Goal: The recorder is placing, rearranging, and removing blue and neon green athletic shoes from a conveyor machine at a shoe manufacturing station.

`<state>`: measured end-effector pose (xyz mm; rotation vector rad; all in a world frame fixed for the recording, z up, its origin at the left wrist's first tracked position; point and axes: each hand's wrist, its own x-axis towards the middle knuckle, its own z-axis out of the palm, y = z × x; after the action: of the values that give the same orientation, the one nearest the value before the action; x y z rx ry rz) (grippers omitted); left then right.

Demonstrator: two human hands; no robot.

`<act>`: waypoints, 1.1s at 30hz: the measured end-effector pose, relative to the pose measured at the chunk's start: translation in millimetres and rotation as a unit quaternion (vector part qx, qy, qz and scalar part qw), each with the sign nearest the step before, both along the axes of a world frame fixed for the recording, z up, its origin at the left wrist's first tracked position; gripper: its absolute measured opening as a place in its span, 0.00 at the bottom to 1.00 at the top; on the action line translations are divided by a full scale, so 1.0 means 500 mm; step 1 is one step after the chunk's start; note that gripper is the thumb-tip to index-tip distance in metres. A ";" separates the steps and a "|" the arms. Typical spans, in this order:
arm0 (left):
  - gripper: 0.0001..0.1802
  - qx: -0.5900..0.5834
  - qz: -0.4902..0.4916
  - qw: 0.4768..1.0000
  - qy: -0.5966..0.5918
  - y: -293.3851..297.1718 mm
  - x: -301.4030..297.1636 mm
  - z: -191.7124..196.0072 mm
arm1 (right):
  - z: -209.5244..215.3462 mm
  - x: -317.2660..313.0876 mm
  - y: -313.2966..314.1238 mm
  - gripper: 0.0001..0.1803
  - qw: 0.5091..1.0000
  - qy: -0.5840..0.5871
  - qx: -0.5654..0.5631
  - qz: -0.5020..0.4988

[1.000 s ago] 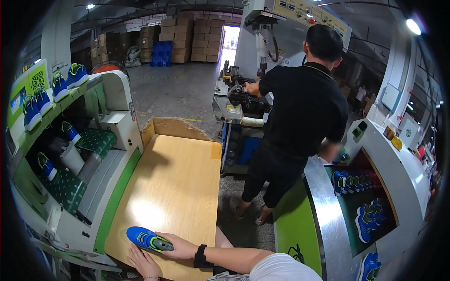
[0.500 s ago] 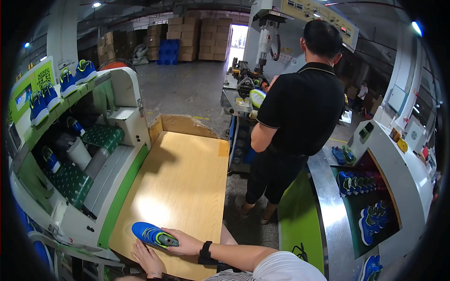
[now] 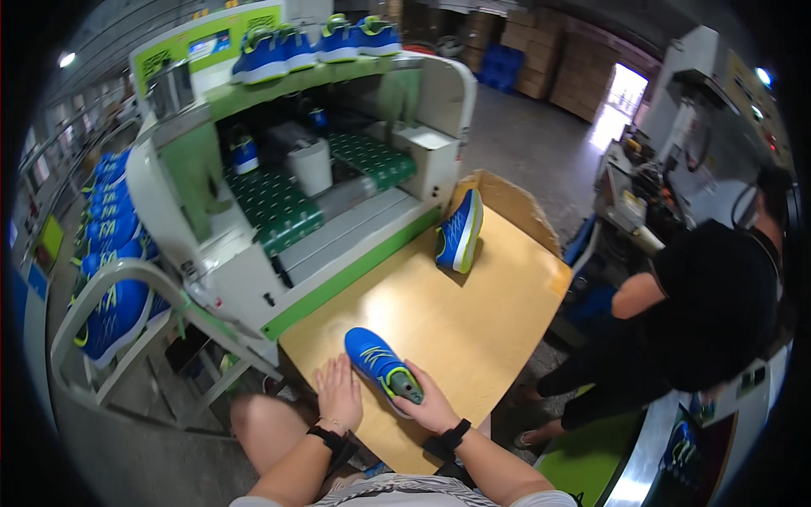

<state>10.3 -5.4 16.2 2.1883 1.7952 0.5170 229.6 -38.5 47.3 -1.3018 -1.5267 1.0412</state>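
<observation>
Your right hand [image 3: 432,404], at the lower middle of the frame, pinches the heel end of a blue shoe [image 3: 372,355] between the thumb and the fingers. The grip is around the collar, probably because the grey-green form [image 3: 404,386] inside makes this part firm to hold. Your left hand [image 3: 340,394] is flat, palm down, with the fingers straight and near together, and it holds nothing. It lies just beside the shoe, perhaps to steady it; whether it touches the side, I cannot tell.

The shoe points its toe to the upper left, above the wooden tabletop [image 3: 507,296]. Near the far edge, a second shoe [image 3: 456,232] turns its sole to the right; if it stands or lies on its side is not clear.

In the upper left, a white machine [image 3: 456,93] has a green belt [image 3: 279,215], with shoes on it and a row of shoes [image 3: 262,59] on top, likely kept there within reach. More shoes [image 3: 114,308] fill the left edge. At the right, a person [image 3: 701,313] in dark clothes is well apart from you.
</observation>
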 end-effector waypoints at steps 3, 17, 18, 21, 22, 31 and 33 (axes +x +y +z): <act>0.35 0.000 0.006 1.000 0.001 -0.001 -0.004 0.002 | -0.011 -0.003 0.003 0.46 1.000 0.002 -0.001 0.010; 0.35 0.020 0.011 1.000 0.001 0.009 0.006 0.005 | 0.144 0.043 0.437 0.27 0.954 -0.262 0.131 0.065; 0.35 0.018 0.008 1.000 -0.005 0.009 0.007 0.008 | 0.129 0.027 0.483 0.27 0.946 -0.285 0.149 0.046; 0.35 0.015 0.011 1.000 -0.006 0.007 0.004 0.014 | 0.088 0.007 0.583 0.43 0.913 -0.382 0.142 -0.007; 0.34 0.015 0.013 1.000 -0.002 0.007 0.004 0.017 | 0.079 0.022 0.592 0.49 0.896 -0.430 0.102 -0.043; 0.35 0.020 0.030 0.999 0.006 -0.005 -0.001 0.013 | 0.005 0.184 0.606 0.58 0.865 -0.393 0.036 -0.310; 0.35 0.027 0.009 1.000 0.000 0.003 0.006 0.005 | -0.024 0.305 0.615 0.54 0.891 -0.290 0.039 -0.346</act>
<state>13.5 -3.7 18.6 2.2086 1.8232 0.5772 382.0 269.2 35.3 -2.0026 -1.2961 0.1253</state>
